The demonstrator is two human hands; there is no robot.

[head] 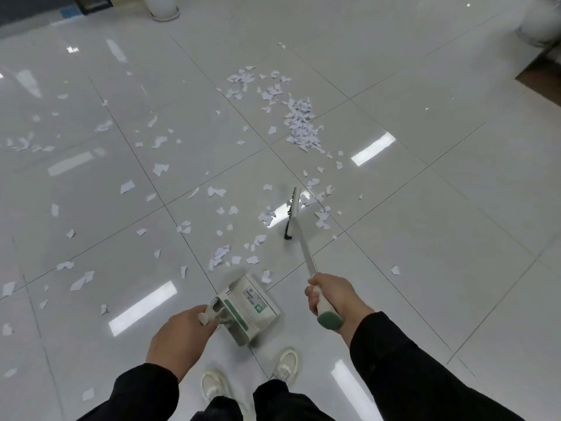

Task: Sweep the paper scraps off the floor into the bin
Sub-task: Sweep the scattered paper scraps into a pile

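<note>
A glossy pale tiled floor (425,208), crossed by thin dark grout lines and marked with bright reflections of ceiling lights, is seen filling almost the whole view. Across it, torn paper scraps (300,126) are scattered: the densest heap is found beyond the broom head, up and slightly right of centre, while looser pieces are spread over the left half and just in front of the dustpan. No bin can be made out.

Two black sleeves (409,369) are seen entering from the bottom edge, and between them a pair of white shoes (249,378) is planted on the tiles below dark trouser legs.

A white dustpan (247,306) with a green stripe and a label is held low near the floor just ahead of the shoes, its mouth turned toward the scraps. Its handle is gripped by the left hand (179,341), whose fingers are curled round it.

A long-handled broom (299,235) is angled away from the person; its dark-bristled white head is set down on the floor among scraps, well ahead of the dustpan and to its right. The broom's white grip, ending in a green cap, is clasped by the right hand (334,299), with the fingers wrapped tightly round it.

At the far edge, the round base of a white pot (164,7) is visible.
</note>
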